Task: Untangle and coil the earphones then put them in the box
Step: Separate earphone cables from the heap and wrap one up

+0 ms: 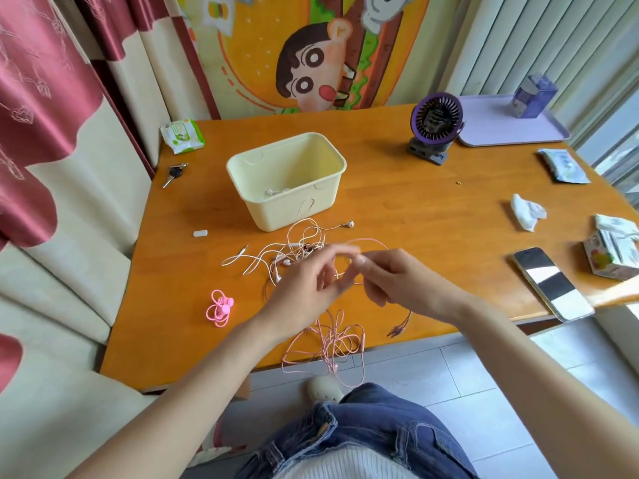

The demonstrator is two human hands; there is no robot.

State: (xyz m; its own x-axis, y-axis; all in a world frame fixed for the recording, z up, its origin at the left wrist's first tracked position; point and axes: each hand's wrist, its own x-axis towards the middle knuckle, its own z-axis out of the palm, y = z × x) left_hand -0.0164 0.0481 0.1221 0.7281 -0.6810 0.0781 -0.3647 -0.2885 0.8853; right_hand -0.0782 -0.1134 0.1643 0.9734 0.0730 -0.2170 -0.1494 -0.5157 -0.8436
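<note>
We pinch the pink earphones (363, 340) between left hand (311, 281) and right hand (390, 278), fingertips nearly meeting. The cord's tangle dangles toward us over the table (415, 202) edge. The box (294, 209) sits ahead, nearer the left hand. We count one box, one coiled pink bundle (219, 307) and one white tangle (304, 243).

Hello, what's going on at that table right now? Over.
Both up: left hand and right hand pinching pale pink earphones, tangle dangling off the table. Open box behind, not yet reached. Knotted white earphones lie between hands and box.
</note>
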